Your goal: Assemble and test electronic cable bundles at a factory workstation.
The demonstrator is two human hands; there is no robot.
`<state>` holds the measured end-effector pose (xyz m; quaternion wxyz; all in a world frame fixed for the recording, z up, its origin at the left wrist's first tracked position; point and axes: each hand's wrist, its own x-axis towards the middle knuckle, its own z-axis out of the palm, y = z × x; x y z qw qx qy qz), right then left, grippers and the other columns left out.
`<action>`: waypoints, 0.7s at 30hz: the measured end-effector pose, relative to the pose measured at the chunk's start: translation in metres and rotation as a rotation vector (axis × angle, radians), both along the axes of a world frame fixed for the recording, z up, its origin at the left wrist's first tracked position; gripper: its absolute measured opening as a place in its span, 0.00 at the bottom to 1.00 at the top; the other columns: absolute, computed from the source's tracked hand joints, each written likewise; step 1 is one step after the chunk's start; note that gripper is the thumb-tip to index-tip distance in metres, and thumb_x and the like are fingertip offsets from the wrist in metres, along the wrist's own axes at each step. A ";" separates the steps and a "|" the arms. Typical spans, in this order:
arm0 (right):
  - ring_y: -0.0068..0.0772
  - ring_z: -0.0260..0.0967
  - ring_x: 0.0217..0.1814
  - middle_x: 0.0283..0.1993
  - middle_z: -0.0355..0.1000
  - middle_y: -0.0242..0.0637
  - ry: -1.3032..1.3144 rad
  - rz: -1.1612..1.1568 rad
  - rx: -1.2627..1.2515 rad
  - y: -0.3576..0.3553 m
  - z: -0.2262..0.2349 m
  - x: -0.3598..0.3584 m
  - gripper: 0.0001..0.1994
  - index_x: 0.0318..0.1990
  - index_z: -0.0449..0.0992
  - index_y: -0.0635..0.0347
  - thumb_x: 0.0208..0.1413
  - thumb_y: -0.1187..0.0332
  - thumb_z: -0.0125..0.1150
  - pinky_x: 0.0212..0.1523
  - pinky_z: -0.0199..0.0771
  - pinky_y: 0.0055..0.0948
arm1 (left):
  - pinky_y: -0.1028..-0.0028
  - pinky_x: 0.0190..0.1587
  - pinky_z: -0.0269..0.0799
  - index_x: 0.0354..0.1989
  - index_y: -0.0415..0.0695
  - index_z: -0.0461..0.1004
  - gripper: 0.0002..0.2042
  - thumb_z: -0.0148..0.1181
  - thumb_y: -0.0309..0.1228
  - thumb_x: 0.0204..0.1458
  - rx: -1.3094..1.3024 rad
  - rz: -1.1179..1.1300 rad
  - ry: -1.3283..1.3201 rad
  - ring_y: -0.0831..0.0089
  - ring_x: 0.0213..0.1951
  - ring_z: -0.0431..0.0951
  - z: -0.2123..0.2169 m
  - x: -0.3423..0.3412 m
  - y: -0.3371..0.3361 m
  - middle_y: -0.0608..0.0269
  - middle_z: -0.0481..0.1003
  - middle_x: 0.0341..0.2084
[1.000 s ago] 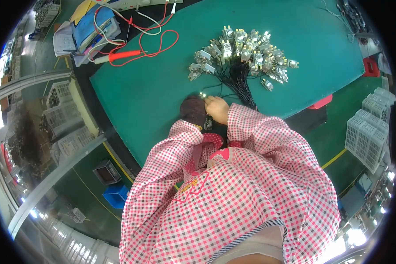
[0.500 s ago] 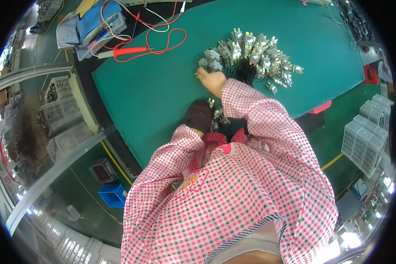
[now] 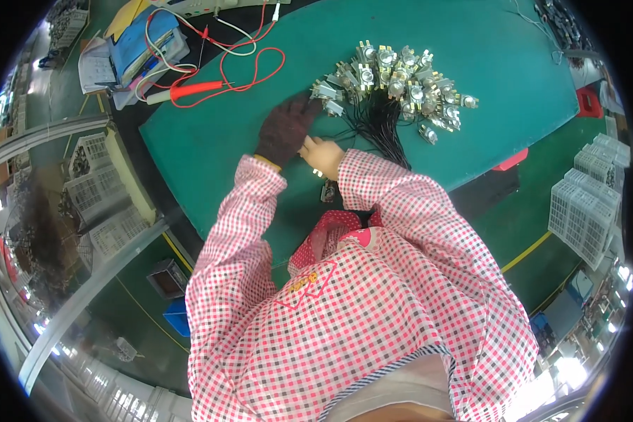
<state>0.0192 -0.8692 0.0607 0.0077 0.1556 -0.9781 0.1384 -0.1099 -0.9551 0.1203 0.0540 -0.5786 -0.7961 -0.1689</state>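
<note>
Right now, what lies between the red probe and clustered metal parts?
The head view shows looped red cable beside the red probe, then green tabletop up to the clustered metal parts; the gloved left hand is just below.

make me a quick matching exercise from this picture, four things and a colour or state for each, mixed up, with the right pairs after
Things
1. left hand
2. right hand
3. metal parts
4. pen-shaped probe

Colour or state
A. silvery, bunched together
B. dark-gloved
C. red and white, lying flat
D. bare

Right pairs: 1-B, 2-D, 3-A, 4-C
</note>
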 end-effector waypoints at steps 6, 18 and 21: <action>0.43 0.69 0.42 0.45 0.62 0.47 -0.142 -0.204 -0.143 -0.004 0.001 0.009 0.19 0.46 0.68 0.65 0.43 0.72 0.55 0.34 0.75 0.34 | 0.55 0.52 0.61 0.54 0.49 0.64 0.20 0.45 0.35 0.50 -0.291 -0.082 0.426 0.57 0.51 0.67 -0.044 -0.004 0.036 0.52 0.62 0.53; 0.34 0.70 0.33 0.40 0.64 0.39 -0.098 -0.146 -0.090 -0.028 0.001 0.069 0.08 0.35 0.72 0.59 0.49 0.66 0.54 0.29 0.74 0.31 | 0.61 0.40 0.65 0.44 0.43 0.67 0.21 0.55 0.45 0.48 -0.266 0.131 0.041 0.60 0.41 0.70 -0.036 0.069 -0.023 0.57 0.68 0.38; 0.34 0.70 0.32 0.39 0.64 0.38 -0.115 -0.105 -0.077 -0.029 0.007 0.076 0.08 0.34 0.72 0.59 0.49 0.66 0.54 0.29 0.73 0.31 | 0.61 0.43 0.64 0.42 0.44 0.68 0.17 0.55 0.42 0.48 -0.428 0.243 0.188 0.61 0.45 0.69 -0.042 0.093 -0.036 0.55 0.67 0.40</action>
